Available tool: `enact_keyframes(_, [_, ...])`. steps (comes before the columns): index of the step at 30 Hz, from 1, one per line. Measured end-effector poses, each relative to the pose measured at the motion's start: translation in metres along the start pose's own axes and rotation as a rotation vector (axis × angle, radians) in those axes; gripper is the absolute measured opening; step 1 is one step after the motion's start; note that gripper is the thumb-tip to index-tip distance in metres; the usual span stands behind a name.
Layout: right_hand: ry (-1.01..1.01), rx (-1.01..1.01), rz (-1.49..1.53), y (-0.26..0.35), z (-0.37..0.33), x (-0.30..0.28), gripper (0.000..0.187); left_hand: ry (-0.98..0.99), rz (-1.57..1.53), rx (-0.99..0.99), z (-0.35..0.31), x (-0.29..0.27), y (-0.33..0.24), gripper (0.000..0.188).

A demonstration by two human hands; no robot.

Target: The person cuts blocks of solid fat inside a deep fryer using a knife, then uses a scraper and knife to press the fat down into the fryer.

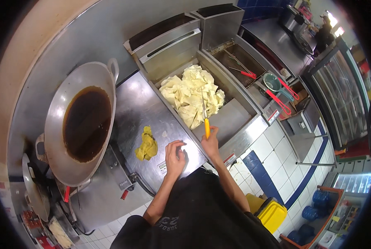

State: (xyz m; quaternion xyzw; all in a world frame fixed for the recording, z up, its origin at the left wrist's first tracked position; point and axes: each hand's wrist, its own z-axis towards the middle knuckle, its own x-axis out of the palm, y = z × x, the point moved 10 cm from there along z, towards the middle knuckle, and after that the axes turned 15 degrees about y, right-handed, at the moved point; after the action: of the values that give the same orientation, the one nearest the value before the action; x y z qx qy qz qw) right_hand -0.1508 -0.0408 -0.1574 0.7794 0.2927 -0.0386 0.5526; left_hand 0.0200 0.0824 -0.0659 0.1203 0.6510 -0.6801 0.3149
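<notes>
From my remote view, I find printing in 5 places. The black shirt point(202, 211) carries pale grey chest lettering point(169, 226) with larger numerals just above it, both upside down to me. A light maker's mark point(125, 183) stands on the steel gas stove's front. I also see 1 red-and-white sticker point(230, 159) on the nearer fryer's front, 1 similar label point(272, 116) farther along and 1 pale rectangular plate point(162, 167) on the steel counter point(137, 101); their print is too small for me.

Right grip point(211, 144) around yellow-handled knife point(206, 123) at pale chunks point(189, 93).
</notes>
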Motion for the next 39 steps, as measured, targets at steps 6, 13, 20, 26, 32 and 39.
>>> enact_keyframes(6, [-0.102, -0.012, 0.099, -0.020, -0.030, -0.032, 0.038, 0.054, -0.154, -0.175, -0.013, 0.009, 0.025, 0.022])
enact_keyframes(13, [-0.187, -0.070, -0.013, -0.020, -0.067, -0.079, 0.034, 0.124, -0.161, -0.131, -0.016, 0.028, 0.035, 0.021])
enact_keyframes(20, [-0.131, -0.168, -0.059, -0.016, -0.045, -0.085, 0.034, 0.097, -0.210, -0.109, -0.004, 0.033, 0.028, 0.022])
enact_keyframes(26, [-0.061, -0.264, -0.207, -0.021, 0.005, -0.074, 0.046, 0.048, -0.226, -0.128, -0.011, 0.028, 0.043, 0.025])
enact_keyframes(32, [0.028, -0.255, -0.365, -0.043, 0.057, -0.064, 0.051, 0.038, -0.275, -0.189, -0.015, 0.018, 0.053, 0.024])
enact_keyframes(39, [0.011, -0.279, -0.309, -0.039, 0.068, -0.063, 0.044, -0.025, -0.116, -0.156, -0.020, -0.004, 0.061, 0.016])
